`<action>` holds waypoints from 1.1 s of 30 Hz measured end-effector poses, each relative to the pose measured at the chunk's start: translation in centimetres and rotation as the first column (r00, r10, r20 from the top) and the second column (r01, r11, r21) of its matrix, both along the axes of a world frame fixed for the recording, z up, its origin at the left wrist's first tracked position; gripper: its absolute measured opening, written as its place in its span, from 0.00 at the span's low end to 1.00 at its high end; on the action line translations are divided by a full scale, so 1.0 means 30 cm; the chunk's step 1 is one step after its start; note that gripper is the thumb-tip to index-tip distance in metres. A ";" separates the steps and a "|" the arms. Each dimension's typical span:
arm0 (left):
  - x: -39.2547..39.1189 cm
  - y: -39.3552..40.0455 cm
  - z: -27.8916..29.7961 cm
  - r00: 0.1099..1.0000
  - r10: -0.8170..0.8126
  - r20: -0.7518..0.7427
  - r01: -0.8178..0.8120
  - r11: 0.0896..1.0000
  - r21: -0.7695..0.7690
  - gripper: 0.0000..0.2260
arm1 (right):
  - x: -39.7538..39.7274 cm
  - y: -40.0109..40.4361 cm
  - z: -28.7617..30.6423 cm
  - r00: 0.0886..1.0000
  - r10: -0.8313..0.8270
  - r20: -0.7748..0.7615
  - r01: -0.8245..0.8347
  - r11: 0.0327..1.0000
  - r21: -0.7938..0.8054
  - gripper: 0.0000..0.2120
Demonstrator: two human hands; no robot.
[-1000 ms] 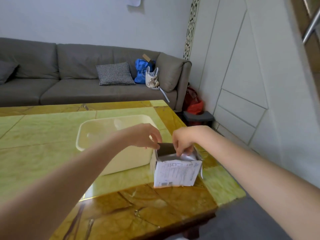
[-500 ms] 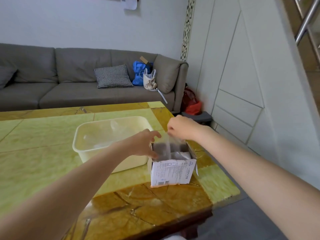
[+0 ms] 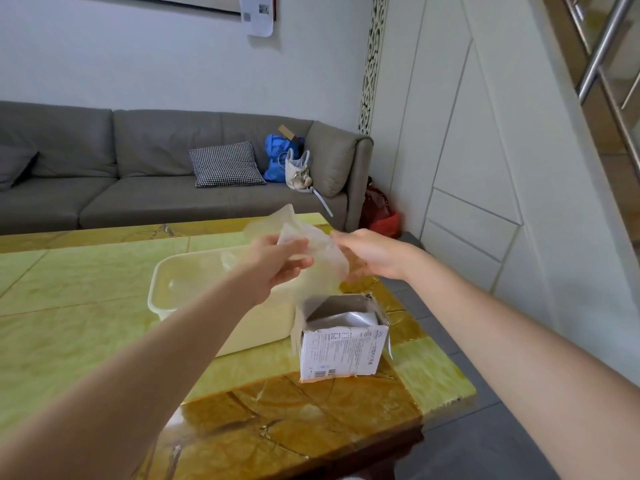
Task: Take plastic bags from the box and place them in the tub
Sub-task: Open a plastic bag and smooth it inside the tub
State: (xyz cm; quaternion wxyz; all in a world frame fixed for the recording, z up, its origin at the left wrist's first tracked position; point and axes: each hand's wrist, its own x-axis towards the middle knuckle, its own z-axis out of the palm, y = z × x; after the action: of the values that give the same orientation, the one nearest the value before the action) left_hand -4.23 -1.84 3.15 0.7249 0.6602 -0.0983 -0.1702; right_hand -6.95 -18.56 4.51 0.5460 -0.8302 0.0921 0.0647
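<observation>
The near face of the white cardboard box (image 3: 341,348) on the table carries blocks of small print, a barcode at its lower left, a line of Chinese characters running down its right edge and a small blue logo at the top right corner; none of it is sharp enough to read. A paper sheet (image 3: 259,12) on the wall shows dark code-like squares, also illegible.

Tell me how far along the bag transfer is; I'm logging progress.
Some clear film already lies in the tub. In hand: both the left hand and right hand hold a plastic bag above the tub. Left: dropping it in; the box still shows more plastic inside.
</observation>
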 end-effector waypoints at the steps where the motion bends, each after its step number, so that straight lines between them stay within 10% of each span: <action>1: 0.005 -0.005 0.004 0.998 0.057 0.019 -0.057 0.998 0.034 0.02 | 0.003 0.002 0.013 0.999 -0.022 0.041 0.021 1.000 0.018 0.22; 4: 0.019 -0.007 0.021 0.974 0.200 0.107 -0.212 0.970 0.117 0.03 | 0.000 0.030 0.064 0.979 0.010 0.202 -0.027 0.996 0.080 0.29; 9: 0.045 0.004 0.050 0.938 0.179 0.297 -0.272 0.910 0.314 0.11 | 0.012 0.140 0.057 0.943 0.268 0.197 -0.178 0.907 -0.383 0.38; 20: 0.167 0.287 0.104 0.958 -0.145 0.247 0.015 0.887 0.462 0.09 | 0.149 0.207 0.031 0.942 -0.147 0.302 0.019 0.921 0.389 0.05; 25: 0.267 0.424 0.034 0.937 -0.151 0.316 -0.243 0.370 0.897 0.06 | 0.252 0.247 -0.085 0.938 -0.262 0.226 0.238 0.963 0.127 0.07; 28: 0.302 0.426 -0.008 0.850 -0.213 0.481 -0.478 0.072 0.876 0.18 | 0.308 0.294 -0.158 0.956 -0.190 0.223 0.213 0.974 -0.082 0.06; 33: 0.279 0.292 -0.058 0.557 -0.425 0.714 -0.607 0.378 0.699 0.13 | 0.364 0.325 -0.219 0.972 -0.056 0.230 0.145 0.909 -0.390 0.13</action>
State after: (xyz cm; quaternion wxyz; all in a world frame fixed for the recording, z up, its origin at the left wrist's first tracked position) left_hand 4.13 6.94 1.42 0.0981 0.9407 -0.2672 0.1844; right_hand 3.96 -8.81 -2.06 0.3721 -0.9212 0.0869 -0.0737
